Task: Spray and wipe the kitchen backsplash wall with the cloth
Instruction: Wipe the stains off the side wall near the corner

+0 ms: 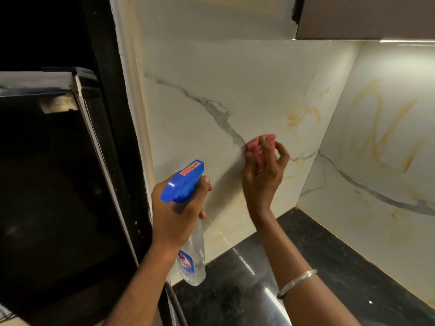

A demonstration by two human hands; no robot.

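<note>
Cloth (258, 149), pink and folded into a small wad, sits pinched between the thumb and curled fingertips of my right hand (263, 175). That arm comes up from the lower right with the wrist bent back and the back of the hand towards me. The wad lies above my palm, pressed flat against the backsplash wall (211, 78), right where a grey vein (219, 111) in the marble pattern ends. Yellowish stains (301, 116) mark the wall just up and to the right of it.

My left hand (176, 212) is lower and nearer to me, wrapped tight round the neck of the spray bottle (193, 262), with my index finger curled in front under the blue trigger head (183, 182). The bottle stands nearly upright, its long axis tipped a little, and the clear body hangs below my fist. The nozzle end points up and to the right, at the wall.

A silver bangle (296, 282) sits on my right forearm, over the black countertop (329, 267). A dark appliance (58, 161) stands to my left.
</note>
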